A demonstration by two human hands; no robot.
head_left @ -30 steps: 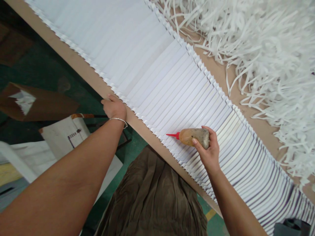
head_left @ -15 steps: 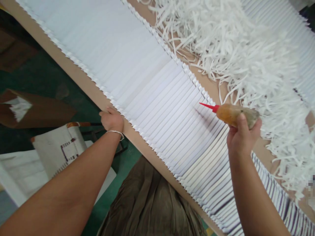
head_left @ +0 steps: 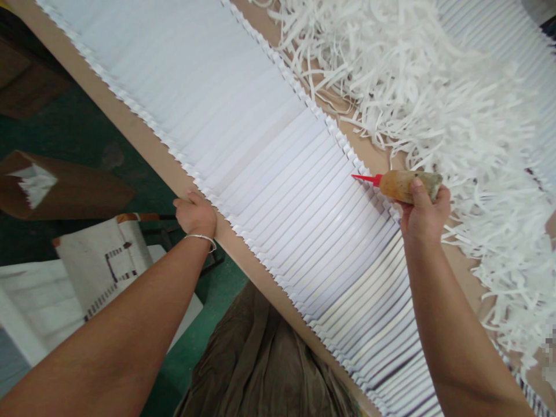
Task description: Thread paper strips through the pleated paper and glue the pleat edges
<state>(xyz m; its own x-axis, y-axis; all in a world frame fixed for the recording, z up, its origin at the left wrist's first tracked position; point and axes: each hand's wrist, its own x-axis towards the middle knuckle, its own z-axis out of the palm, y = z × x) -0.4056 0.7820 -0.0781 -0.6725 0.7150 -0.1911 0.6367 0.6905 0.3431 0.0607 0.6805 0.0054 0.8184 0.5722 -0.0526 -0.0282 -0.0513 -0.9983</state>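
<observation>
My right hand (head_left: 425, 211) is closed around a squeeze glue bottle (head_left: 408, 185), amber and stained, with a red pointed nozzle. The bottle lies nearly level, its tip pointing left at the far border of a long row of overlapping white paper strips (head_left: 278, 191). Whether the tip touches the paper, I cannot tell. My left hand (head_left: 196, 217), with a thin bracelet at the wrist, is curled at the near edge of the brown table (head_left: 247, 258), beside the strips' near ends. Some of its fingers are hidden.
A big heap of loose white paper strips (head_left: 412, 87) covers the table's far side. Another overlapping row (head_left: 482, 29) lies beyond it. Below, on the green floor, are a brown paper bag (head_left: 87, 188) and a pale cloth-like piece with dark marks (head_left: 99, 255).
My right hand has carried the glue bottle from the near border of the strips across to the far border, then slightly left. My left hand has stayed at the table edge.
</observation>
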